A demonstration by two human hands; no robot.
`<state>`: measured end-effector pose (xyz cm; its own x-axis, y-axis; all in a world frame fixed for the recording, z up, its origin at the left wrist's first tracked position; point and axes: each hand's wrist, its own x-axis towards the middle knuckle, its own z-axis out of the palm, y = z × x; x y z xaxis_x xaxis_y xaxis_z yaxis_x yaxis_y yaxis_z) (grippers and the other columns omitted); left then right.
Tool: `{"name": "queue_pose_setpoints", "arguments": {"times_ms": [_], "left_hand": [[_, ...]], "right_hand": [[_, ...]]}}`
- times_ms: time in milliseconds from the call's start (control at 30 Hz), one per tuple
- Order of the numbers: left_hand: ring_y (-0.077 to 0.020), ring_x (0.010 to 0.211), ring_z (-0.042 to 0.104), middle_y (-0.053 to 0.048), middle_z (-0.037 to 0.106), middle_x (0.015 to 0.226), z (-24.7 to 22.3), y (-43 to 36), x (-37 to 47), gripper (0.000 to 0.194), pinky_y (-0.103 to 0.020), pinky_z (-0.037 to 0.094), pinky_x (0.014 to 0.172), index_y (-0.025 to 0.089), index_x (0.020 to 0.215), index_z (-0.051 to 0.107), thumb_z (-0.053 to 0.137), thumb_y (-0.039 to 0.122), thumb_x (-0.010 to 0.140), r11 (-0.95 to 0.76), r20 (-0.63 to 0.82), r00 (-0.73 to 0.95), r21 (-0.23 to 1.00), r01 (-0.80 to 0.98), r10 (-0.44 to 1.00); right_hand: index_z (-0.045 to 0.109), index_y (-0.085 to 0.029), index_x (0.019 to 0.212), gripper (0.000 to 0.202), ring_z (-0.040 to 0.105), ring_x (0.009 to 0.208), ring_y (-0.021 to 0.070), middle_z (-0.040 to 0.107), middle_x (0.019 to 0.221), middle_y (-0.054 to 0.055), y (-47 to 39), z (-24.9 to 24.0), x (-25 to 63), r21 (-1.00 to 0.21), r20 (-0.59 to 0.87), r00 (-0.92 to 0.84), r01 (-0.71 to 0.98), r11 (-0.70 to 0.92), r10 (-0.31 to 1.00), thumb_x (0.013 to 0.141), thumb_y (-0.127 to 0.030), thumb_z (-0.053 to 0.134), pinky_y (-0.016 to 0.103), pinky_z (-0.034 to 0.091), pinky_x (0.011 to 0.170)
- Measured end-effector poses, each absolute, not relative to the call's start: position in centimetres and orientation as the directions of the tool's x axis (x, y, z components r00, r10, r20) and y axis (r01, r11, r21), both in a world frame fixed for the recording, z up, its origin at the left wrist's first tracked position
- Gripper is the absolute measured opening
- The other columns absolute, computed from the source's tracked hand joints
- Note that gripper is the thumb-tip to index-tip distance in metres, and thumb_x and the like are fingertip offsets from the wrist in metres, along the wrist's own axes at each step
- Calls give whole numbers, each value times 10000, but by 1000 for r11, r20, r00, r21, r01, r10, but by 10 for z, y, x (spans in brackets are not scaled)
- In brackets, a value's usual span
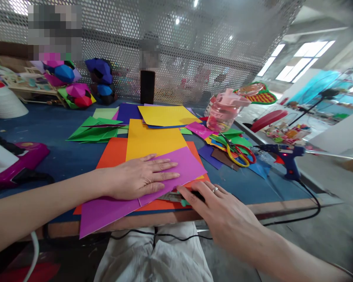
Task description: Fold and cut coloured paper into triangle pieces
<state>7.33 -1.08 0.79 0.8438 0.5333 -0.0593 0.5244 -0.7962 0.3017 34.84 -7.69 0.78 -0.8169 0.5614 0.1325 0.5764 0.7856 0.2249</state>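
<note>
My left hand (141, 177) lies flat, fingers stretched, on a folded purple paper sheet (106, 213). This sheet slants across a yellow-orange sheet (153, 137) and a red-orange sheet (113, 150), its lower left corner reaching past the table edge. At the purple sheet's near edge, my right hand (214, 201) is closed around what looks like a utility knife (168, 196) with a grey blade and green parts. Its blade sits at a slit in the purple paper's edge, partly under the paper. The right palm hides most of the handle.
Scissors (238, 154) lie on paper scraps at right, beside a pink bottle (223, 111). A blue glue gun (291, 154) with a trailing cord rests at the right edge. Green folded papers (95, 131) and a yellow sheet (169, 115) lie behind; a magenta device (20, 164) stands left.
</note>
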Motion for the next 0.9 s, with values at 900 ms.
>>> {"name": "queue_pose_setpoints", "arguments": {"times_ms": [900], "left_hand": [[-167,1559,96,56,155,1686,7,-10,73,512,-429,33,1260,378,1589,218,283,475,1090,-796,-64,842,296,528,535]], "right_hand": [[401,-143,1446,775,639,949,283,592,1188,156,-82,9,341,217,115,-824,566,795,555,688,11,456,428,583,751]]}}
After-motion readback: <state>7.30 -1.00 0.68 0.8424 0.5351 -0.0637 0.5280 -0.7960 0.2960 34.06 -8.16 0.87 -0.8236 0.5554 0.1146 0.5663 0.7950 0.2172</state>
